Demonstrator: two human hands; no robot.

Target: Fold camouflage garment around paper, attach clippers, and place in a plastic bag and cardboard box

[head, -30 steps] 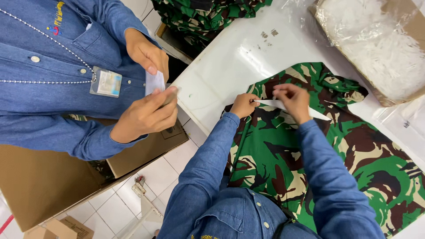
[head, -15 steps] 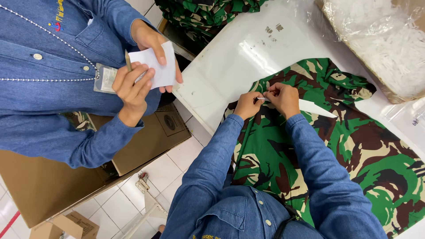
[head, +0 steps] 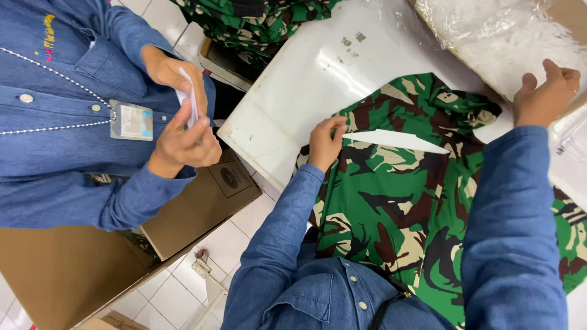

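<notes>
The left hand [head: 326,142] rests on the camouflage garment [head: 403,201], fingers curled and pinching the near end of a white pointed strip [head: 397,140] that lies across the cloth near its collar. Half a second ago both hands worked close together at that same spot; now the right hand [head: 543,91] has left the garment and swung out to the far right, where it hangs half open with fingers loosely curved, holding nothing, just at the edge of a clear plastic bag of white material [head: 489,36]. So the strip is held down by one hand only, and the fine two-handed work at the collar has paused while the right hand goes toward the bag.

The garment lies spread flat on the white tabletop [head: 306,85], with its lower part draped toward the person's lap. More camouflage cloth [head: 257,18] is heaped at the far side. On the left a co-worker in a blue denim shirt has turned a white slip of paper [head: 191,98] edge-on between their hands [head: 180,131], above a brown cardboard box [head: 183,214]
</notes>
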